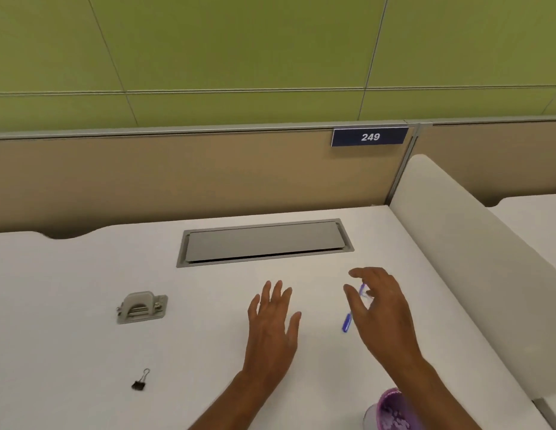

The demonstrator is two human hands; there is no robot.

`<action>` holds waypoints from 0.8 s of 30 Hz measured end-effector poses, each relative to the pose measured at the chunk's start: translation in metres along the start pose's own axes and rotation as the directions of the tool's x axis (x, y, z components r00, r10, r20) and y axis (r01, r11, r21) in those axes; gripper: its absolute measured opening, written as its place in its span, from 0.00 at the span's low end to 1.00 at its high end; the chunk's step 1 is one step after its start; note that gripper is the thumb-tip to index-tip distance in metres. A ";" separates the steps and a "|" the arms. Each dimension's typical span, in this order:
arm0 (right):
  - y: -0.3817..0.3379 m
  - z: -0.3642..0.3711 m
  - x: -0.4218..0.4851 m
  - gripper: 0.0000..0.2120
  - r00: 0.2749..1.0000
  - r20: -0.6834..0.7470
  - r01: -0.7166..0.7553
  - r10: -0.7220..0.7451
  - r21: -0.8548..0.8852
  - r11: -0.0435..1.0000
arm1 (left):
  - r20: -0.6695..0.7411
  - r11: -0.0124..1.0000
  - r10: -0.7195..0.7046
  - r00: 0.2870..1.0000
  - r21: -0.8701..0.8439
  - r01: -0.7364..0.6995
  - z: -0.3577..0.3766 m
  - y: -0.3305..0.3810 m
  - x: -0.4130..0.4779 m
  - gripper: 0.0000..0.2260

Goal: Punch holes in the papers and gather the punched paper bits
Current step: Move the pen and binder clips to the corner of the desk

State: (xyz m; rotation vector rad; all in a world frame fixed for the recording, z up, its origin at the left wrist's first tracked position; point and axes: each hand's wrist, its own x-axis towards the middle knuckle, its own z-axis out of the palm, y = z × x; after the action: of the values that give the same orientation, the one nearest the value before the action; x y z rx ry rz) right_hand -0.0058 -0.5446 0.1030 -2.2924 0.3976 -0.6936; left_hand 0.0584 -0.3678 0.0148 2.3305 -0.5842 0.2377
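White desk (68,352): hole punch (142,307) well left of left hand (272,321), right hand (380,311); both grips apart.

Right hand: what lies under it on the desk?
A slim blue pen lies on the white desk top beneath the right hand. Its near end shows. The fingers cover its middle, so whether they touch it cannot be told.

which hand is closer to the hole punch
Left. The left hand is to the right of the hole punch, not touching it; the right hand is farther right, by the blue pen.
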 end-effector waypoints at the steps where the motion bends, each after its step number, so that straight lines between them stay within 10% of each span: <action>1: -0.016 0.014 -0.007 0.10 0.999 0.021 0.030 -0.030 0.011 0.999 | -0.016 1.000 -0.019 1.000 0.019 0.019 -0.015 -0.014 -0.007 0.21; 24: -0.178 0.270 -0.193 0.11 0.944 0.329 0.049 0.011 -0.174 0.983 | -0.043 0.911 -0.260 0.965 0.320 0.260 -0.196 -0.230 -0.122 0.28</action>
State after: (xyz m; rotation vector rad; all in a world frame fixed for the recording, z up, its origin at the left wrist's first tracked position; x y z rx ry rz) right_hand 0.0096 -0.1850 -0.0087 -2.5298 0.2885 -0.2805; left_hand 0.0592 -0.0440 -0.0199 2.6945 -0.2394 0.2202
